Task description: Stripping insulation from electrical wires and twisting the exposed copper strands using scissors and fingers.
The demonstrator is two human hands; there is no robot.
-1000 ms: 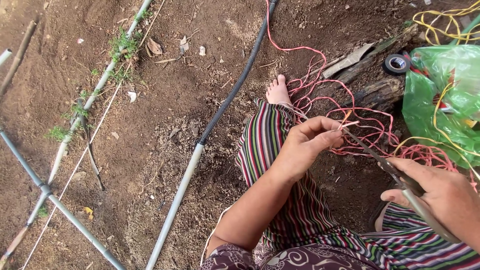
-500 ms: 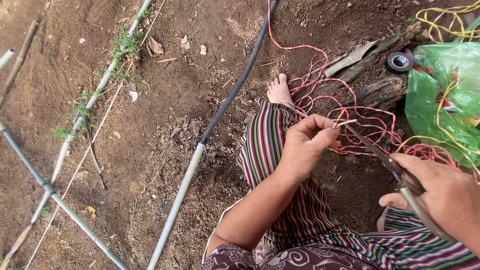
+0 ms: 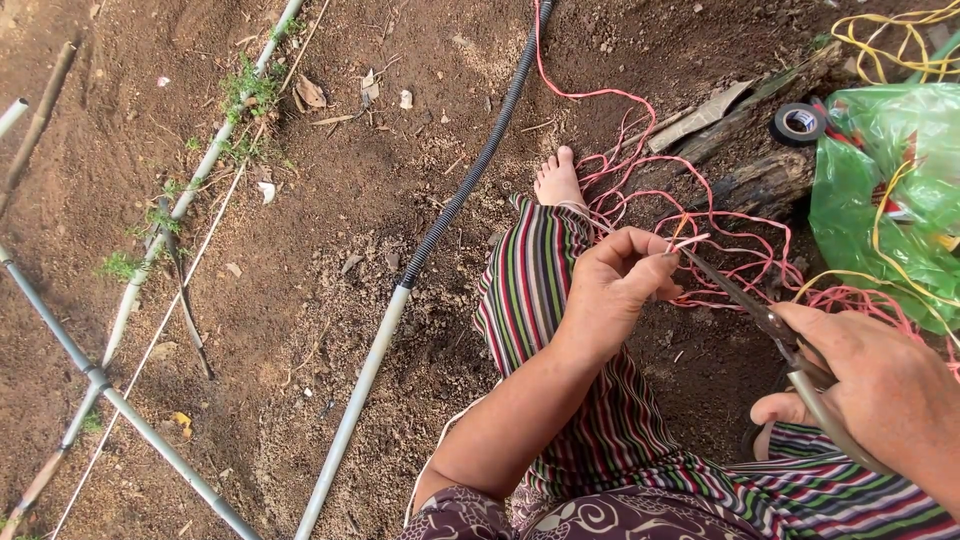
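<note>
**Scissor tips at the pinched wire end**

Right hand (image 3: 880,385) is wrapped tight around the scissors (image 3: 770,325), fingers through the handles, blades reaching up and left. Left hand (image 3: 610,285) pinches a short end of red wire (image 3: 690,240) between thumb and fingers, and the blade tips sit right at it. Striped trousers (image 3: 560,330) run beneath both arms. Just beyond, a tangle of red wire (image 3: 740,260) sprawls over the soil by a bare foot (image 3: 556,180). Farther right, a green plastic bag (image 3: 880,190), a roll of black tape (image 3: 797,124); a black corrugated hose (image 3: 470,175) crosses left.
</note>
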